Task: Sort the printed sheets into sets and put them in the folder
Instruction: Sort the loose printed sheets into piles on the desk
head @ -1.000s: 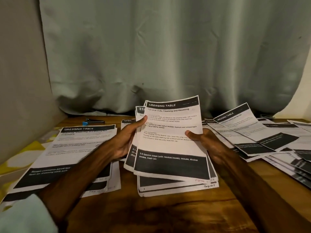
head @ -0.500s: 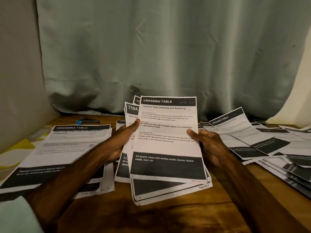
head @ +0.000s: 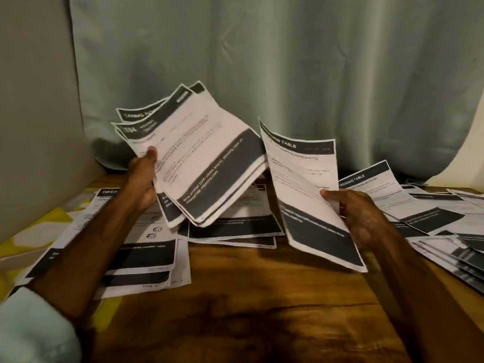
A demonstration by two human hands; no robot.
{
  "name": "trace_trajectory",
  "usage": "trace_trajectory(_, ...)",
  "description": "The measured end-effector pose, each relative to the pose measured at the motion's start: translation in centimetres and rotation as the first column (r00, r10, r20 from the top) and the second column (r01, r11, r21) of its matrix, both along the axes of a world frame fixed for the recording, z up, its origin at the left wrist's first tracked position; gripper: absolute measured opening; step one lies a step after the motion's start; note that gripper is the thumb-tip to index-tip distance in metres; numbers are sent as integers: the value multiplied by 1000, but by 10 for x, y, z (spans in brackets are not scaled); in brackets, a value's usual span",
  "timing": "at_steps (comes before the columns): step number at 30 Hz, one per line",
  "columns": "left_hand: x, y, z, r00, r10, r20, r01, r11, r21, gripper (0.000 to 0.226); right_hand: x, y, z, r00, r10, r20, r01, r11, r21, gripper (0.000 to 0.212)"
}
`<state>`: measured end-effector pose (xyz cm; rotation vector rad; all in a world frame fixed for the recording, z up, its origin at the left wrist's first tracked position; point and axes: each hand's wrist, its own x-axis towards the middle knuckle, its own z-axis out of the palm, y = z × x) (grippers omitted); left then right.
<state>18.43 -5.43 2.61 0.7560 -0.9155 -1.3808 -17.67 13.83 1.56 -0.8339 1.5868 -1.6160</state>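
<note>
My left hand [head: 142, 179] grips a stack of printed sheets [head: 207, 163] by its left edge, raised and tilted above the wooden table [head: 248, 310]. In my right hand [head: 358, 216] is a single "DRESSING TABLE" sheet [head: 306, 189], pinched at its right edge and held upright, apart from the stack. White pages with black header and footer bands lie below: a pile on the left [head: 141, 258], a few sheets in the middle [head: 235, 229] and a spread on the right [head: 408, 205]. No folder is in view.
A pale green curtain [head: 288, 61] hangs close behind the table. A grey panel [head: 34, 113] stands at the left, with yellow patterned cloth [head: 31, 231] beneath it. Bare wood shows at the table's front.
Both hands held one stack together; now my right hand has pulled the top "DRESSING TABLE" sheet off to the right, and my left hand has swung the remaining stack up and left.
</note>
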Motion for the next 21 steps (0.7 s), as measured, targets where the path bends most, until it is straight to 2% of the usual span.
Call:
trace_trajectory(3, 16, -10, -2, 997, 52, -61, -50, 998, 28, 35, -1, -1, -3, 957, 79, -277, -23, 979, 200, 29)
trace_trajectory(5, 18, -12, -3, 995, 57, -83, -55, 998, 26, 36, 1, -1, -4, 913, 146, -381, -34, 958, 286, 31)
trace_trajectory(7, 16, -12, -3, 995, 54, -89, -52, 998, 31, 37, 1, -4, -8, 911, 232, -341, -108, 932, 346, 39)
trace_trajectory(9, 11, -10, -4, 997, 35, -69, -33, 999, 32, 38, 6, -6, -11, 909, 326, -258, -221, 905, 364, 27)
trace_trajectory(13, -4, 2, -6, 1000, -23, 13, 22, 998, 53, 34, 20, -8, -16, 867, 464, -182, -364, 839, 405, 32)
trace_trajectory(16, -12, 4, -11, 997, -48, 55, 44, 995, 87, 33, 24, -14, -19, 890, 375, -259, -277, 897, 345, 28)
trace_trajectory(19, -17, 6, -14, 996, -79, 49, 74, 992, 103, 32, 28, -13, -17, 930, 295, -220, -233, 935, 269, 17)
trace_trajectory(21, -18, 7, -15, 995, -83, 54, 76, 991, 111, 31, 29, -14, -16, 935, 309, -172, -253, 924, 287, 18)
